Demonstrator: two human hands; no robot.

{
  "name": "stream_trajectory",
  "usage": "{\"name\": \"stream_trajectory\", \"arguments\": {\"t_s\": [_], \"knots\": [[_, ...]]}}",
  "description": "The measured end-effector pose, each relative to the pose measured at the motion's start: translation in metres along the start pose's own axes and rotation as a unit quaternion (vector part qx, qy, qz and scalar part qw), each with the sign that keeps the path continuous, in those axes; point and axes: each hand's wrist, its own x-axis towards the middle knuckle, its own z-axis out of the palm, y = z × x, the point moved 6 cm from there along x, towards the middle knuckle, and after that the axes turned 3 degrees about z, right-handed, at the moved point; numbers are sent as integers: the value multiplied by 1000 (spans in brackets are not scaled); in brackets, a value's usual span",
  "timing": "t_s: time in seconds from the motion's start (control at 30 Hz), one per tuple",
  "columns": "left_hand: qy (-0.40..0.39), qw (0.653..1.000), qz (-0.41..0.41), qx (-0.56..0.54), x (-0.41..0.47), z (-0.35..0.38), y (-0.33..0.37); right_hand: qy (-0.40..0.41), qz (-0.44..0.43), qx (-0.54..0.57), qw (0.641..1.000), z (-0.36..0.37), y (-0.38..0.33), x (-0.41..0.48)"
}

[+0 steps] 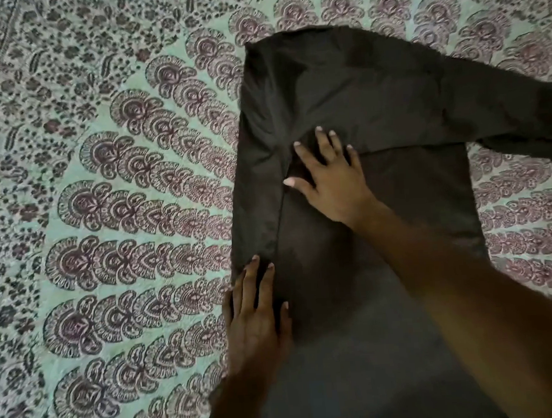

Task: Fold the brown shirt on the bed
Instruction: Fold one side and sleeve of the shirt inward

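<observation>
Head view. Nearest my camera were the two forearms, entering from the lower edge. I saw the left hand point(258, 316) lying flat, palm down, on the near left edge of the brown shirt point(374, 99), its fingers point(250, 275) extended and slightly apart, the tips touching the lower end of a folded-in strip of cloth. My right hand point(331, 179) lay farther out, palm down on the middle of the garment, fingers spread wide and pressing the fabric; it pinched nothing. The shirt lay spread on the bed point(105, 187), right of centre, body running from the near edge away from me. Its left side was folded inward, forming a long narrow band whose inner edge ran from the left fingertips up to the right thumb. One sleeve point(521, 119) extended unfolded to the right, running off the frame. The bed cover showed a pale green ground with rows of maroon fan-shaped motifs and a floral border at the far left. I could not tell which face of the shirt was uppermost.
</observation>
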Motion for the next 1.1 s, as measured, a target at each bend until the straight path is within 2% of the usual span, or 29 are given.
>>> {"name": "stream_trajectory", "arguments": {"t_s": [0.1,0.13,0.3,0.43,0.5,0.6,0.7,0.8,0.87,0.97,1.1], "knots": [[14,998,-54,-10,-36,-8,-4,11,-164,-48,985,24,-50,-42],[10,998,-67,-2,-49,-10,-7,1,-183,-51,982,34,-58,-57],[-85,990,-106,29,-106,-5,-32,-32,-64,-20,997,52,-79,-108],[-143,986,-66,62,-140,-12,-41,-16,-8,40,999,51,-111,-162],[-157,985,-31,67,-152,-16,-41,-23,61,118,991,53,-121,-189],[-188,982,-22,14,-167,-14,-36,-78,154,227,959,61,-133,-228],[-161,987,24,6,-176,-8,-33,-94,184,288,935,69,-138,-255],[-123,988,83,43,-189,-3,-30,-97,230,338,908,84,-133,-280],[-69,994,66,55,-194,-5,-39,-94,259,377,885,92,-126,-294],[-28,997,69,15,-200,-4,-53,-93,247,449,853,92,-117,-306],[-30,991,126,-24,-202,-11,-52,-49,238,474,846,88,-105,-314]]}}
